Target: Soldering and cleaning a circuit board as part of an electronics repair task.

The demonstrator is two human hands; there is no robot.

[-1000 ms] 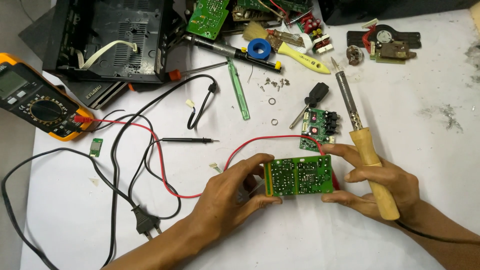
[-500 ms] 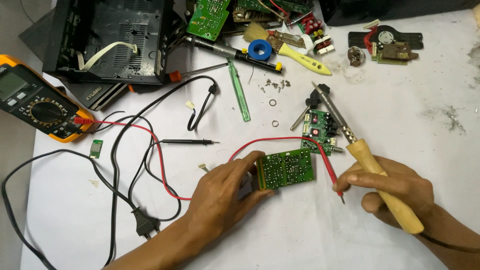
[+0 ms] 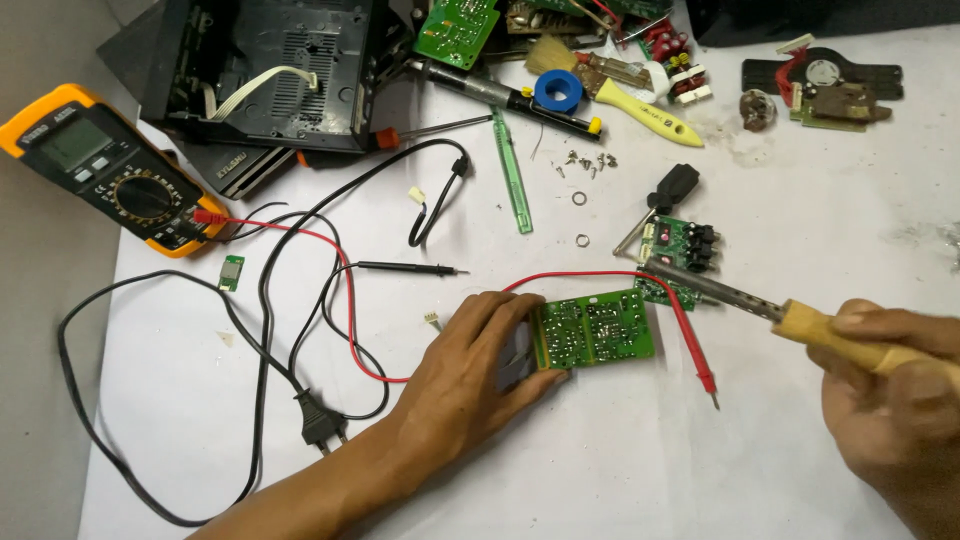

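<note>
Near the middle of the white table (image 3: 800, 220), the left hand (image 3: 470, 365) pins a green circuit board (image 3: 597, 328) solder-side up, fingers clamped on its left edge so it lies flat w/ the rest of its face exposed. Right hand (image 3: 890, 390), near right, is clenched round the wooden handle of a soldering iron (image 3: 800, 318); its metal tip angles far-left, hovering just beyond the board's right corner, over a smaller board w/ jacks (image 3: 680, 255). Red probe (image 3: 700, 370) lies just right of the held board, lead trailing left to the yellow multimeter (image 3: 110, 165). Black probe (image 3: 410, 268) is parked left of the board. Opened black casing (image 3: 270, 70) & loose parts sit far side.
</note>
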